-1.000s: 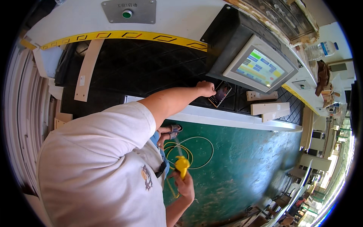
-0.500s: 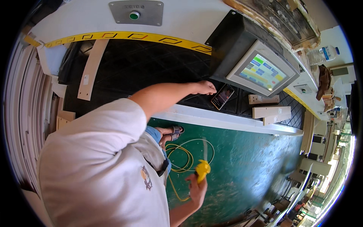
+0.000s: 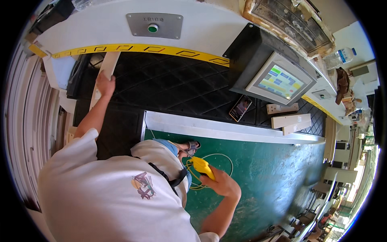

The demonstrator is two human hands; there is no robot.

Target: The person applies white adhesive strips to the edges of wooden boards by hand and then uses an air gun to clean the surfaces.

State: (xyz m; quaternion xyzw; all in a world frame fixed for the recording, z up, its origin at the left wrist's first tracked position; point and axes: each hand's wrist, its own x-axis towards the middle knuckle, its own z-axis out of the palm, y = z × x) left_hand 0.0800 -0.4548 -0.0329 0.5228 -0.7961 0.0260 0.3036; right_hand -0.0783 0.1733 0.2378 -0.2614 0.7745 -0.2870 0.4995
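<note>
My left hand [image 3: 105, 84] is closed around a long pale wooden board [image 3: 109, 64] that lies on the black padded surface at the left. My right hand [image 3: 224, 182] grips a yellow air blow gun [image 3: 202, 167] over the green floor, its thin nozzle pointing up and left. Behind the gun, a yellow and pale hose [image 3: 219, 155] lies in loops on the floor.
A touchscreen panel [image 3: 280, 82] juts over the black worktop [image 3: 173, 84]. Beneath it lie a phone [image 3: 240, 108] and short drilled boards [image 3: 291, 121]. A green button [image 3: 152, 28] sits on the white beam. Long stacked boards [image 3: 24, 121] stand at far left.
My left hand has swung from beside the phone to the long board at the left and taken hold of it. My right hand has raised the blow gun, its nozzle now turned up and left.
</note>
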